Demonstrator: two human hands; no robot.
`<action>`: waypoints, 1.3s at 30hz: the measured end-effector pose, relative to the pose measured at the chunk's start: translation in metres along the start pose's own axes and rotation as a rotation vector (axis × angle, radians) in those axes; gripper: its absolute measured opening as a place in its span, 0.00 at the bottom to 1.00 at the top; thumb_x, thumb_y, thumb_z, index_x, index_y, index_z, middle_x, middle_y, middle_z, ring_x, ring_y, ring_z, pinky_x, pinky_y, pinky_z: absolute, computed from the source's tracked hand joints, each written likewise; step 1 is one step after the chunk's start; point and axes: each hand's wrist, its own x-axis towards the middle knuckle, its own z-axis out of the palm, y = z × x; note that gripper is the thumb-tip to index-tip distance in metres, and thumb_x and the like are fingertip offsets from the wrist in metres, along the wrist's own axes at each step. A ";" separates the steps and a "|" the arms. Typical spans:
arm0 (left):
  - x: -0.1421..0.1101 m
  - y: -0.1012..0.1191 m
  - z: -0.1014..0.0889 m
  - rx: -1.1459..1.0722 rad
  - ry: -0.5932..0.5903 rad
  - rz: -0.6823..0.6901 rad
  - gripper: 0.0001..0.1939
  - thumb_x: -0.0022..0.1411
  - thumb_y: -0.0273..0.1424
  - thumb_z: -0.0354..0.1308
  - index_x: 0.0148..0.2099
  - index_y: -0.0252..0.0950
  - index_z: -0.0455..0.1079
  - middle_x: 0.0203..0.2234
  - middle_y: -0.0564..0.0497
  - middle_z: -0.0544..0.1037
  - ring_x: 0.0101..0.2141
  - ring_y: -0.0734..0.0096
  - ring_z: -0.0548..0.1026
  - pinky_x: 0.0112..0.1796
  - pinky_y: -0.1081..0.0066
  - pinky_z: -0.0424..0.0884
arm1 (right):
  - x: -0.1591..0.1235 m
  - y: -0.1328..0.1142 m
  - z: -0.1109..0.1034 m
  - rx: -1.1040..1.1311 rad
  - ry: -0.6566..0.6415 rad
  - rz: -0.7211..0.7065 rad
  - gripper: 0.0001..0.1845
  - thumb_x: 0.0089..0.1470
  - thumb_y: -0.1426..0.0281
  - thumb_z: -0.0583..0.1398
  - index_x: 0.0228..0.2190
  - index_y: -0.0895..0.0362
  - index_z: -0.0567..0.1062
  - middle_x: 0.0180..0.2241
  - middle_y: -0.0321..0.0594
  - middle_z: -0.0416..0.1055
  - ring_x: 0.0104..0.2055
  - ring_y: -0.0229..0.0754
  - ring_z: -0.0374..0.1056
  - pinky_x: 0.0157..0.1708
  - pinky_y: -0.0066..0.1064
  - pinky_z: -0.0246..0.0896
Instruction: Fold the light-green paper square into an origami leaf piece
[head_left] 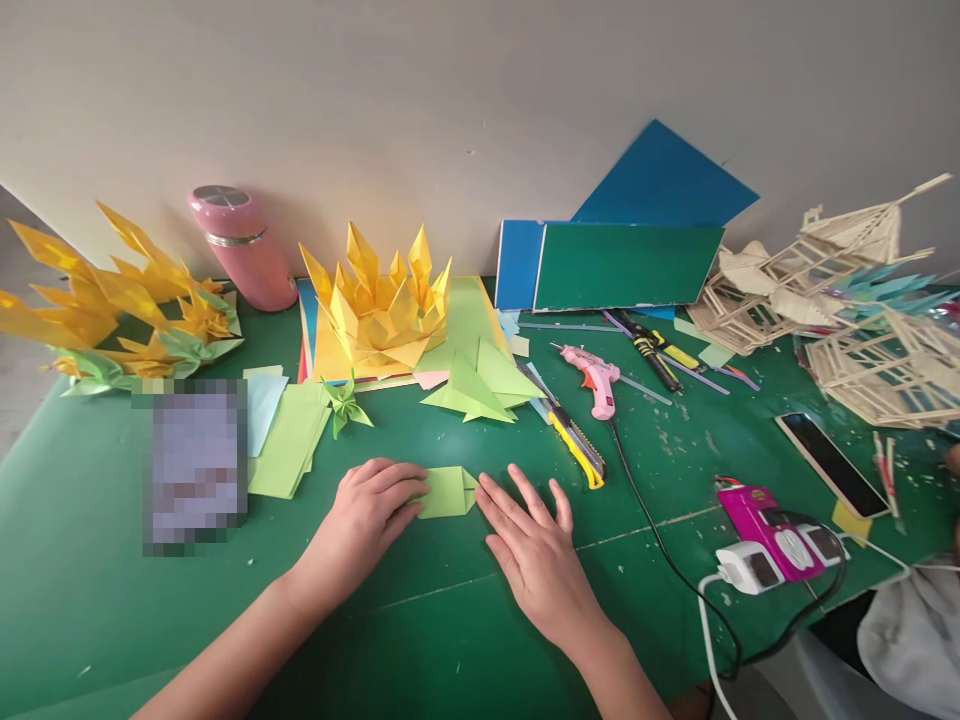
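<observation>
Item: one folded piece of light green paper point(444, 492), lying at near centre on the green table point(420, 640); flat, squared body, right end coming to a point, a short slit or crease line there.

Left hand point(379, 500): on the paper's left end, fingers close together and bent over it; whether it pinches or only presses, cannot tell. Right hand point(534, 560): flat, fingers spread, fingertips at the pointed end, gripping nothing.

Handling, as judged: very light, thin, soft enough to crease, a little stiffer where layered; apt to slide on the smooth tabletop, easily torn or crumpled. Best hold: light fingertips at the outer edges, one side steadied, the point not squashed.

Nearby: green paper sheets point(289, 440), left; small green folded leaf point(346, 405), far; yellow cutter point(576, 450), far right; pink glue gun point(592, 380), beyond the cutter.

Markings: magenta power block point(750, 512), near right, bears a small label, too small to read. Paper: no writing visible. Pixelated patch point(196, 465), left: contents cannot be told.
</observation>
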 end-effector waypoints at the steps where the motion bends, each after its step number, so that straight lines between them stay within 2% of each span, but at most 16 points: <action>1: 0.000 0.000 0.000 0.003 -0.011 -0.007 0.12 0.65 0.33 0.49 0.40 0.41 0.74 0.41 0.48 0.80 0.40 0.62 0.75 0.41 0.62 0.69 | 0.000 0.001 0.001 0.006 0.023 0.007 0.24 0.64 0.70 0.46 0.60 0.50 0.58 0.60 0.38 0.61 0.64 0.53 0.52 0.58 0.57 0.46; 6: 0.001 0.002 -0.001 -0.005 -0.037 -0.002 0.10 0.65 0.32 0.50 0.41 0.39 0.73 0.42 0.47 0.79 0.40 0.61 0.74 0.40 0.62 0.69 | 0.009 -0.004 -0.001 0.076 0.211 0.001 0.24 0.64 0.74 0.46 0.60 0.54 0.59 0.58 0.42 0.65 0.61 0.50 0.57 0.57 0.51 0.49; 9: 0.002 0.004 -0.001 -0.052 -0.014 0.004 0.11 0.65 0.30 0.49 0.40 0.38 0.73 0.40 0.47 0.79 0.39 0.63 0.75 0.42 0.62 0.70 | 0.026 -0.014 -0.002 0.201 0.235 -0.109 0.23 0.63 0.74 0.48 0.58 0.55 0.63 0.53 0.44 0.70 0.54 0.46 0.64 0.50 0.40 0.61; 11: 0.003 0.005 -0.001 -0.083 -0.005 0.010 0.13 0.66 0.29 0.48 0.40 0.37 0.74 0.39 0.46 0.79 0.39 0.64 0.75 0.42 0.63 0.71 | 0.037 -0.020 0.001 0.287 0.234 -0.157 0.21 0.62 0.77 0.48 0.55 0.57 0.68 0.48 0.45 0.72 0.48 0.44 0.66 0.47 0.37 0.65; 13: 0.003 0.004 0.000 -0.107 0.001 0.017 0.14 0.66 0.29 0.47 0.41 0.37 0.75 0.39 0.46 0.79 0.39 0.64 0.75 0.42 0.64 0.72 | 0.046 -0.022 0.005 0.345 0.231 -0.143 0.19 0.62 0.78 0.48 0.50 0.59 0.72 0.44 0.46 0.74 0.43 0.44 0.67 0.42 0.35 0.67; 17: 0.001 -0.003 0.001 -0.138 0.014 0.002 0.15 0.66 0.27 0.46 0.43 0.38 0.76 0.41 0.46 0.79 0.39 0.64 0.75 0.41 0.64 0.73 | 0.052 -0.020 0.013 0.449 0.250 -0.078 0.15 0.61 0.76 0.52 0.42 0.56 0.77 0.35 0.44 0.73 0.36 0.43 0.65 0.34 0.34 0.67; 21: 0.001 -0.009 -0.001 -0.158 -0.011 -0.008 0.18 0.64 0.22 0.45 0.43 0.38 0.76 0.42 0.46 0.79 0.40 0.65 0.75 0.41 0.64 0.74 | 0.051 -0.016 0.014 0.529 0.266 -0.079 0.14 0.60 0.77 0.54 0.41 0.55 0.78 0.33 0.43 0.71 0.36 0.43 0.65 0.33 0.34 0.67; 25: 0.004 -0.001 -0.003 -0.120 0.013 -0.028 0.22 0.59 0.17 0.41 0.40 0.36 0.76 0.40 0.47 0.80 0.39 0.65 0.76 0.41 0.63 0.74 | 0.051 -0.017 0.013 0.550 0.241 -0.069 0.16 0.60 0.77 0.52 0.42 0.53 0.77 0.34 0.43 0.71 0.35 0.43 0.65 0.33 0.35 0.67; 30: 0.008 0.015 0.002 -0.010 0.038 -0.059 0.11 0.61 0.26 0.50 0.37 0.34 0.75 0.36 0.44 0.79 0.36 0.61 0.76 0.39 0.59 0.76 | 0.048 -0.015 0.008 0.607 0.165 -0.063 0.17 0.61 0.77 0.51 0.44 0.53 0.76 0.37 0.44 0.71 0.40 0.44 0.66 0.38 0.37 0.68; 35: 0.003 0.016 0.006 -0.001 0.033 -0.051 0.14 0.64 0.23 0.45 0.38 0.34 0.73 0.38 0.45 0.78 0.37 0.64 0.77 0.39 0.63 0.76 | 0.043 -0.007 0.006 0.673 0.121 -0.066 0.21 0.60 0.79 0.51 0.49 0.50 0.72 0.43 0.43 0.72 0.46 0.44 0.67 0.44 0.38 0.68; 39: -0.003 0.014 0.005 0.005 0.036 0.000 0.16 0.64 0.22 0.43 0.37 0.36 0.73 0.40 0.44 0.77 0.39 0.63 0.77 0.39 0.64 0.76 | 0.041 -0.002 0.009 0.705 0.146 -0.028 0.19 0.57 0.81 0.53 0.45 0.51 0.74 0.43 0.43 0.73 0.47 0.44 0.68 0.47 0.37 0.67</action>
